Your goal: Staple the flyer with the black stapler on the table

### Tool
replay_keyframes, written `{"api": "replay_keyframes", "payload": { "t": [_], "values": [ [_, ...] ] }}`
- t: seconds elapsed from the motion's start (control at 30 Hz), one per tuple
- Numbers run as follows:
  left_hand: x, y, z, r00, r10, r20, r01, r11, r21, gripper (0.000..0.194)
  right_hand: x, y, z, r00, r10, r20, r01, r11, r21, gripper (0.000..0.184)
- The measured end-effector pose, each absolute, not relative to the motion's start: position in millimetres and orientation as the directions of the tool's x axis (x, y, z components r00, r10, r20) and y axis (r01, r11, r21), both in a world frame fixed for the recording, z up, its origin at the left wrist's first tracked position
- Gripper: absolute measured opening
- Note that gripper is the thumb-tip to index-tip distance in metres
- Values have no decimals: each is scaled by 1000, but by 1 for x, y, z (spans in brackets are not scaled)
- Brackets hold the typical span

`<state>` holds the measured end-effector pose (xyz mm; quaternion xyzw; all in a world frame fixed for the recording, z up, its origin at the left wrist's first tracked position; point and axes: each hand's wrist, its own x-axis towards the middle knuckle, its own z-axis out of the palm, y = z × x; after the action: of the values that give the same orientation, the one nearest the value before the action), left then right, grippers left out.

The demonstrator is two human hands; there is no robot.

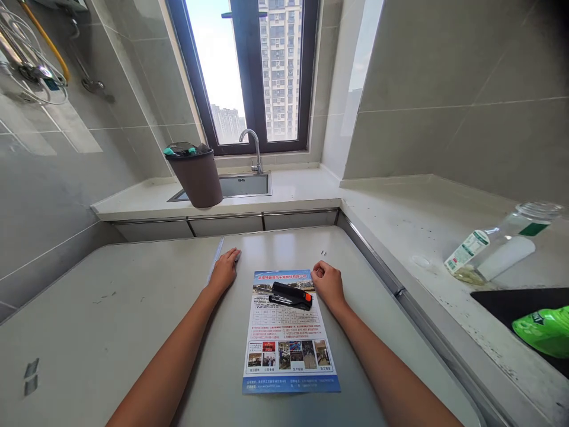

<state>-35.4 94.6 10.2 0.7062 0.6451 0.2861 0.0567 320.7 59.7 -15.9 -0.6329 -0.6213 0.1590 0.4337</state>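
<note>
My left hand rests on the pale table with its fingers curled. A small dark, shiny bit shows at its fingertips, too small to name. My right hand is closed beside the upper right corner of a printed flyer, thumb and fingers pressed together. Whatever they pinch is hidden or tiny. On the flyer's upper part lies a black handheld tool with an orange part and a thin metal tip pointing left; neither hand touches it. A few tiny metal pieces lie beyond my right hand.
A brown bin stands at the sink under the window, near a faucet. On the right counter a clear jar lies tilted, and a green package sits in a dark recess. Grey strips mark the table's left.
</note>
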Motion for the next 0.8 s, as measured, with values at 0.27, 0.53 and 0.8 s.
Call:
{"api": "replay_keyframes", "payload": {
  "t": [0.27,0.53,0.8],
  "values": [
    [-36,63,0,-26,948,317,940,-85,330,27,318,54,-9,100,904,415,689,239,-685,11],
    [9,6,7,110,911,398,682,-361,636,16,308,39,10,-101,839,535,528,501,-686,14],
    [22,-2,2,324,786,526,613,-598,516,19,284,11,19,-500,730,466,504,683,-528,31]
  ]
}}
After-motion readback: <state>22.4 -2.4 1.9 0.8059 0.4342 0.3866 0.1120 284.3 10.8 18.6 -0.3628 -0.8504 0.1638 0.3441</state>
